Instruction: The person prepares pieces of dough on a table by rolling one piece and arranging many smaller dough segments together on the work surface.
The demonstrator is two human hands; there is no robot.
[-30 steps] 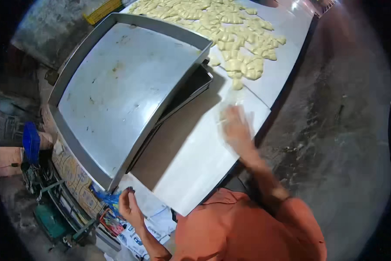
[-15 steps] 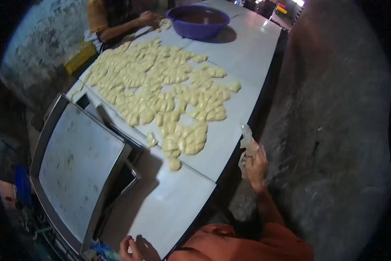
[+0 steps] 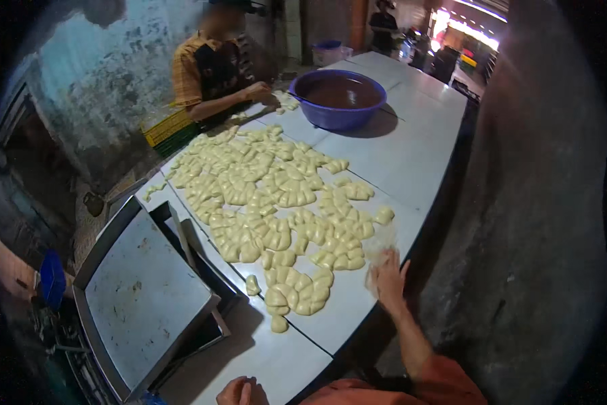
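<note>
Many pale yellow dough pieces (image 3: 276, 179) lie pressed together across the white table (image 3: 418, 158). By the table's right edge, my right hand (image 3: 388, 280) holds a clear crumpled plastic sheet (image 3: 382, 239). The sheet spreads beyond the fingertips, just beside the nearest right dough pieces; some of the grip is hidden by the back of the hand. My left hand (image 3: 236, 391) is at the table's near end, low in the view, with its fingers curled in and nothing visible in them. One small dough piece (image 3: 252, 285) sits apart from the main group.
Metal trays (image 3: 148, 290) stand stacked on the left. A purple basin (image 3: 337, 101) of brownish liquid rests at the far end. Across the table, another person's hand (image 3: 256, 91) is at some dough. Yellow and green crates (image 3: 168, 131) stand by the wall.
My right hand has brought the plastic sheet from beyond the table's edge over the tabletop, beside the dough. My left hand's fingers are more curled. The view has tilted up.
</note>
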